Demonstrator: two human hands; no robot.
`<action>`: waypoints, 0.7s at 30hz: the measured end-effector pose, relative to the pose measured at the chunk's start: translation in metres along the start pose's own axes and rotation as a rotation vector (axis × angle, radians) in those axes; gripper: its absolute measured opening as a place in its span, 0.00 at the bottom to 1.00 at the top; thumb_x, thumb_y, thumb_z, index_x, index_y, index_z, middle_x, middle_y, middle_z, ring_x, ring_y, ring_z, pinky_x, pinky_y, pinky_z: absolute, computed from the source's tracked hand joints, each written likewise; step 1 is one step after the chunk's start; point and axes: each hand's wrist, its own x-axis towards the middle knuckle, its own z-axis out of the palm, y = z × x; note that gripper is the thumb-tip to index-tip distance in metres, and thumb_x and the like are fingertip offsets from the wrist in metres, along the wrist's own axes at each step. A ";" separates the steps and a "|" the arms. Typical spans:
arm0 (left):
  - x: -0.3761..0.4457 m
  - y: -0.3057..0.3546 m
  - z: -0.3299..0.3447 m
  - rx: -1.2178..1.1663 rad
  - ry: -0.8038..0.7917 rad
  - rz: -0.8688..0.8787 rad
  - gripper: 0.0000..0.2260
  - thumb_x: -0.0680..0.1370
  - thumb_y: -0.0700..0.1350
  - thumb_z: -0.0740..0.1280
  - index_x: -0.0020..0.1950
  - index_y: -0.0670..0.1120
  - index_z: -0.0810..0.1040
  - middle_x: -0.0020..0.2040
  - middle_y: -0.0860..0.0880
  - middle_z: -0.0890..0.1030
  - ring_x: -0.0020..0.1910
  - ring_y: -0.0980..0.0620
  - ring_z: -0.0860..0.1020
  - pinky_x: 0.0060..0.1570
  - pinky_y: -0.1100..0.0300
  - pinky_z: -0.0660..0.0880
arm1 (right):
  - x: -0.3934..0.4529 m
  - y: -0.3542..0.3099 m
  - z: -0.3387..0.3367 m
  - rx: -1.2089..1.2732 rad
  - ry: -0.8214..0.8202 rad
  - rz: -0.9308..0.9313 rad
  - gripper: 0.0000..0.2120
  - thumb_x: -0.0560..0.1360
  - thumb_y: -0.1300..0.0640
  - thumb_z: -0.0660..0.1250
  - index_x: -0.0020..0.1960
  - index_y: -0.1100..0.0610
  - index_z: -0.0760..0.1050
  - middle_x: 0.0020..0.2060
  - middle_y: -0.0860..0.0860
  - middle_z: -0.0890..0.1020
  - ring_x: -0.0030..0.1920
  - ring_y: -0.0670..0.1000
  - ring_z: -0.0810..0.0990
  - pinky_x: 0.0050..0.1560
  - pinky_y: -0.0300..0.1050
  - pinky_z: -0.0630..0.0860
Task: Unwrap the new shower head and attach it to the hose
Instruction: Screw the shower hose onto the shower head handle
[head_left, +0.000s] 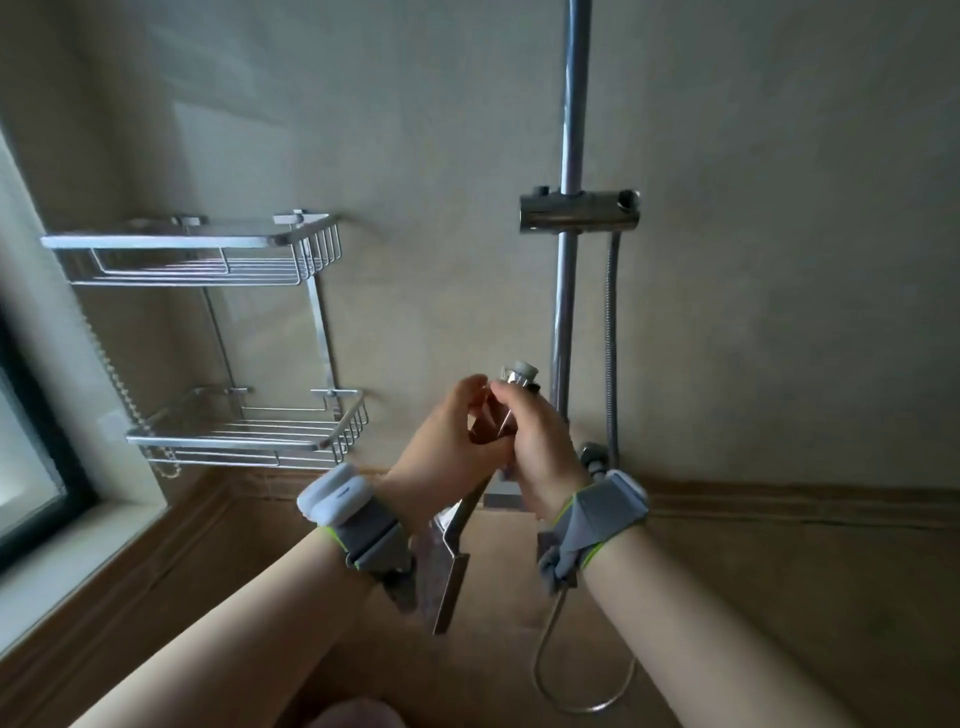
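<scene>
The new shower head (453, 566) is a flat chrome piece held upside down in front of the wall, with its threaded handle end (520, 372) pointing up. My left hand (444, 447) grips the handle from the left, fingers pinched near the top. My right hand (540, 441) is wrapped around the handle from the right, just below the thread. Whether thin clear wrapping still covers the handle between my fingers, I cannot tell. The metal hose (613, 338) hangs down the wall beside the riser pipe and loops (576, 704) below my right wrist; its free end is hidden.
A chrome riser pipe (571, 130) with a holder bracket (576, 210) runs up the wall. A two-tier wire shelf (208, 260) is mounted on the left. A window and its sill (62, 561) lie at far left. A valve fitting (595, 457) sits behind my right hand.
</scene>
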 end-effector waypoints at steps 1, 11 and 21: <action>0.002 0.008 0.000 0.027 -0.003 0.032 0.22 0.71 0.41 0.68 0.63 0.48 0.68 0.48 0.52 0.75 0.37 0.57 0.76 0.38 0.74 0.70 | 0.000 -0.008 -0.002 -0.036 0.005 -0.011 0.11 0.76 0.56 0.58 0.51 0.62 0.74 0.33 0.53 0.75 0.26 0.43 0.75 0.26 0.34 0.71; 0.028 0.067 0.006 0.116 -0.119 0.181 0.13 0.72 0.38 0.63 0.34 0.54 0.66 0.31 0.54 0.71 0.30 0.60 0.67 0.30 0.74 0.67 | 0.006 -0.067 -0.031 -0.624 0.021 -0.277 0.12 0.75 0.49 0.60 0.51 0.57 0.72 0.42 0.52 0.79 0.48 0.51 0.77 0.52 0.43 0.72; 0.056 0.066 0.001 0.107 0.035 0.006 0.07 0.69 0.37 0.66 0.45 0.36 0.75 0.35 0.43 0.73 0.30 0.48 0.69 0.28 0.62 0.65 | 0.039 -0.131 -0.066 -1.001 0.161 -0.352 0.32 0.76 0.40 0.52 0.44 0.70 0.75 0.45 0.67 0.81 0.48 0.63 0.78 0.55 0.55 0.74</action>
